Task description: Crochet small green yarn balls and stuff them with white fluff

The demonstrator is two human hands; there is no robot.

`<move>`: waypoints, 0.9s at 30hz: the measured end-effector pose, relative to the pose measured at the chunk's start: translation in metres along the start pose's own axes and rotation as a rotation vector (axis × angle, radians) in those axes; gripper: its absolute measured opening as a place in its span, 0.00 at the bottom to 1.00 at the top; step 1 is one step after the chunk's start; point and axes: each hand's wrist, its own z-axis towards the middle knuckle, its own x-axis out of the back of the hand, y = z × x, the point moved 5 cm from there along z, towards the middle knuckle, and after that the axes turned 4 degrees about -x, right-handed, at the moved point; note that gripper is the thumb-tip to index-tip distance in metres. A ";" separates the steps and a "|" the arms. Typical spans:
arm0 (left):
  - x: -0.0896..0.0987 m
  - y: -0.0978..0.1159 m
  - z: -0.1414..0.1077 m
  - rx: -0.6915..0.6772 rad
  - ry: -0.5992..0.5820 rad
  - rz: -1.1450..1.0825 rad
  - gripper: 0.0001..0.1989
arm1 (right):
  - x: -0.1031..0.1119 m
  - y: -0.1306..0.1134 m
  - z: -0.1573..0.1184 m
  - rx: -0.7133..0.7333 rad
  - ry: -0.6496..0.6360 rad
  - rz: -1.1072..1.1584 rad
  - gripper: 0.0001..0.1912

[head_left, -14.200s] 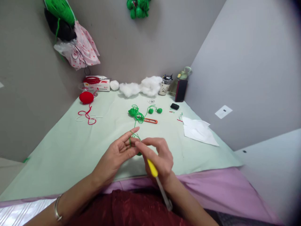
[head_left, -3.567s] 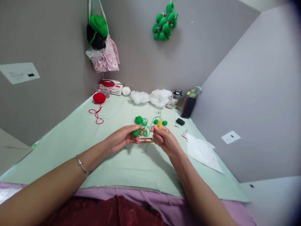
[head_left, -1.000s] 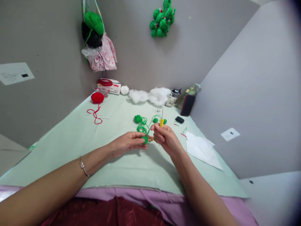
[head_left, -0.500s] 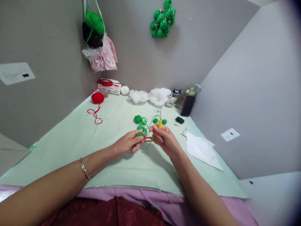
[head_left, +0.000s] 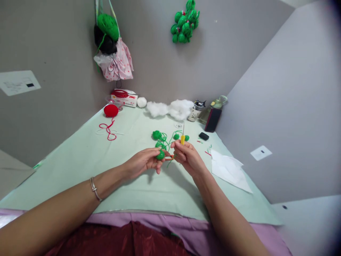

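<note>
My left hand [head_left: 145, 161] holds a small green crocheted ball [head_left: 160, 154] between thumb and fingers, some of its other fingers loosely apart. In my right hand [head_left: 189, 156], a crochet hook with a yellow handle [head_left: 182, 139] stands upright, its thin metal shaft pointing away from me. An orange item [head_left: 168, 159], maybe a scissors handle, shows between the hands; whether it lies on the table or is held I cannot tell. Green yarn ends hang beside it. Just beyond lie a tangled ball of green yarn [head_left: 157, 135] and two small green balls [head_left: 176, 136].
Along the back sit a red yarn ball [head_left: 111, 110], a white yarn ball [head_left: 142, 102], white stuffing [head_left: 181, 109], a cup [head_left: 195, 113] and a propped phone [head_left: 213, 120]. A black case [head_left: 204, 136] and white cloth [head_left: 229, 169] lie right. Green crocheted pieces [head_left: 185, 23] hang on the wall.
The green ball has turned more into view in my left hand, whose fingers have loosened and shifted. My right hand with the hook has moved slightly right.
</note>
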 end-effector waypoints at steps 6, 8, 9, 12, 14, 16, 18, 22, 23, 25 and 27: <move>0.005 -0.002 0.001 -0.021 0.022 0.080 0.15 | 0.001 0.001 0.001 0.004 -0.001 0.002 0.14; 0.007 -0.003 0.002 -0.020 0.030 0.095 0.18 | 0.001 0.002 0.001 0.000 -0.002 0.004 0.14; 0.007 -0.004 0.003 -0.016 0.026 0.103 0.20 | 0.000 0.002 0.001 -0.002 -0.005 0.006 0.14; 0.005 -0.007 0.004 0.002 -0.010 0.123 0.23 | 0.000 0.002 0.001 -0.004 -0.010 0.015 0.14; 0.003 -0.008 0.004 0.004 -0.042 0.139 0.23 | 0.000 0.002 0.001 -0.006 -0.010 0.015 0.14; 0.001 -0.008 0.003 0.011 -0.065 0.149 0.21 | 0.000 0.002 0.001 -0.006 -0.003 0.011 0.14; 0.000 -0.008 0.003 0.025 -0.072 0.152 0.19 | 0.001 0.002 0.001 -0.006 0.003 0.005 0.15; 0.001 -0.006 0.004 0.005 -0.048 0.170 0.16 | 0.001 0.002 0.001 -0.002 0.015 -0.009 0.16; 0.002 -0.006 0.004 0.000 -0.039 0.174 0.15 | 0.001 0.002 0.001 0.001 0.018 -0.011 0.15; 0.003 -0.006 0.004 0.002 -0.026 0.172 0.15 | 0.001 0.001 0.001 0.004 0.021 -0.010 0.15; 0.004 -0.006 0.004 0.005 -0.016 0.164 0.16 | 0.002 0.000 0.001 0.000 0.020 -0.006 0.15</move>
